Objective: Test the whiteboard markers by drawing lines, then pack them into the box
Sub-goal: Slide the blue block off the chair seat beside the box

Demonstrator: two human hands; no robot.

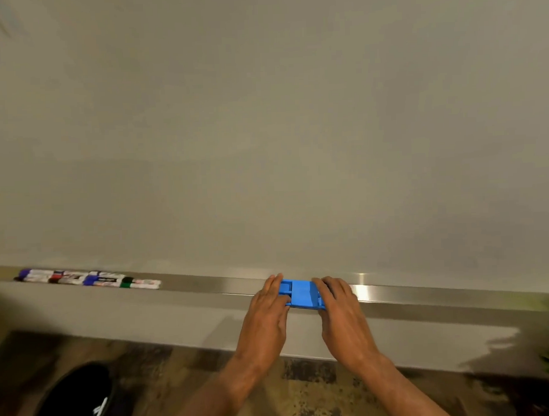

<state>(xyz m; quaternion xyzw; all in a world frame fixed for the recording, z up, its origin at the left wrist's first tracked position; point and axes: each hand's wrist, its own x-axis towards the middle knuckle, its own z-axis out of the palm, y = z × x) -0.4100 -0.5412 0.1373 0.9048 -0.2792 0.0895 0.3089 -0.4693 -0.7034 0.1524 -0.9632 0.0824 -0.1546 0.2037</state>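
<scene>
Whiteboard markers (pixel 89 278) lie on the tray (pixel 207 285), apart from the blue box (pixel 299 292) gripped by left hand (pixel 267 304) and right hand (pixel 338 302); whiteboard (pixel 264 130) unmarked, testing and packing apparently remain.

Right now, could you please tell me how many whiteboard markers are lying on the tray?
5 at least: the whiteboard markers lie bunched in two rows at the tray's left end; blur may hide more.
</scene>
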